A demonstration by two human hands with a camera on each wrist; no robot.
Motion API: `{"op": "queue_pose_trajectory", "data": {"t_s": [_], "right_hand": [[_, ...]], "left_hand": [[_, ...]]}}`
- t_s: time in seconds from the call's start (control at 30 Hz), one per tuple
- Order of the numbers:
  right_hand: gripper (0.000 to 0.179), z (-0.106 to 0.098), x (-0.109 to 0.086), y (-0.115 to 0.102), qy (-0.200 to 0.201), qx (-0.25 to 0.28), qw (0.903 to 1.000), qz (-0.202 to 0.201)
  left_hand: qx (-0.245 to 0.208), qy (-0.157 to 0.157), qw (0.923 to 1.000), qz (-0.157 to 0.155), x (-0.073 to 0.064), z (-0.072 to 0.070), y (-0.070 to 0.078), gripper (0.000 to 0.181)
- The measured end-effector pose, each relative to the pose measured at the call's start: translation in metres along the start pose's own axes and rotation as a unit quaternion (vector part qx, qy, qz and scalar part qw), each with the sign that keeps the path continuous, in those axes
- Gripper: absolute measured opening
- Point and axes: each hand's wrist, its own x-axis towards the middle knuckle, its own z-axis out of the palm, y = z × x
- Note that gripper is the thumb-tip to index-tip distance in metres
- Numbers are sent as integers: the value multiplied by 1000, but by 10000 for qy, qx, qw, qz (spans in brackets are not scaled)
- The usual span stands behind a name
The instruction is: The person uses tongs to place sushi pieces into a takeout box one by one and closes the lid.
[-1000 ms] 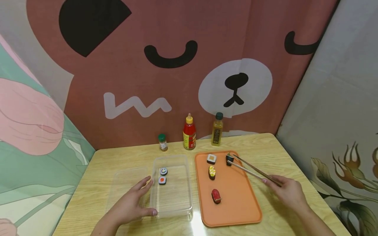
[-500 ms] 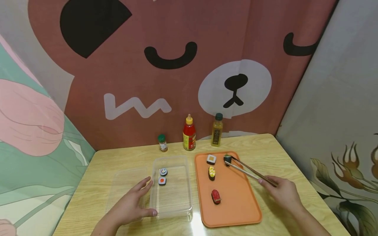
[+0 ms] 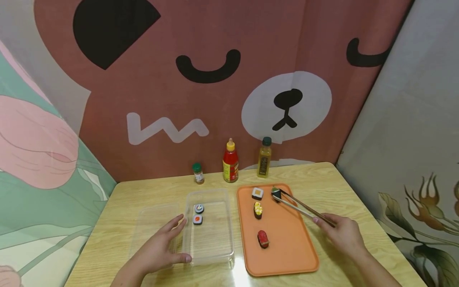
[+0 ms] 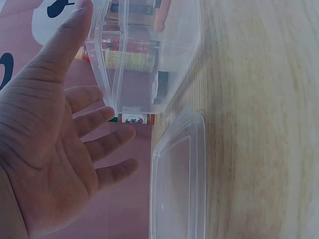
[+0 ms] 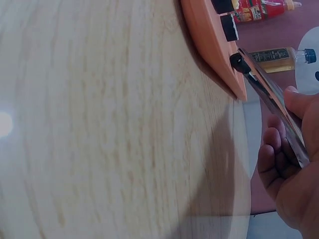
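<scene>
While my right hand (image 3: pixel 340 235) holds a pair of metal tongs (image 3: pixel 305 209), thumb and fingers wrapped about the arms, their tips stand at either side of a dark sushi piece (image 3: pixel 276 194) at the far right corner of the orange tray (image 3: pixel 287 251); I cannot tell whether the piece is lifted from the surface. Just left of it on the tray sits a square white roll (image 3: pixel 257 193) with a yellowish centre, then nearer me a yellow-topped piece (image 3: pixel 258 210), and farther down a red-topped piece (image 3: pixel 263 239), well apart from the others. My left hand (image 3: pixel 157 247) is spread wide, thumb held away from the fingers, at the left side of a clear container (image 3: pixel 213 243); I can't tell how firmly, if at all, it touches the wall. Inside that container, toward its far left, a round roll (image 3: pixel 199 208) and an orange-centred roll (image 3: pixel 197 219) lie close together. A clear lid (image 4: pixel 177 179) lies on the bench (image 3: pixel 333 195) to the container's left, partly behind my hand. Along the back edge stand a small green-capped jar (image 3: pixel 198 174), a red sauce bottle (image 3: pixel 230 164) and a dark-capped bottle (image 3: pixel 264 160).
</scene>
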Motion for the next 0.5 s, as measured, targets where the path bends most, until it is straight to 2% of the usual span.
{"op": "queue_pose_trajectory", "data": {"t_s": [0.5], "right_hand": [[54,-3,0,-4,136,76,9999,-56]], "left_hand": [[43,48,10000,8,0,1,1,112]]}}
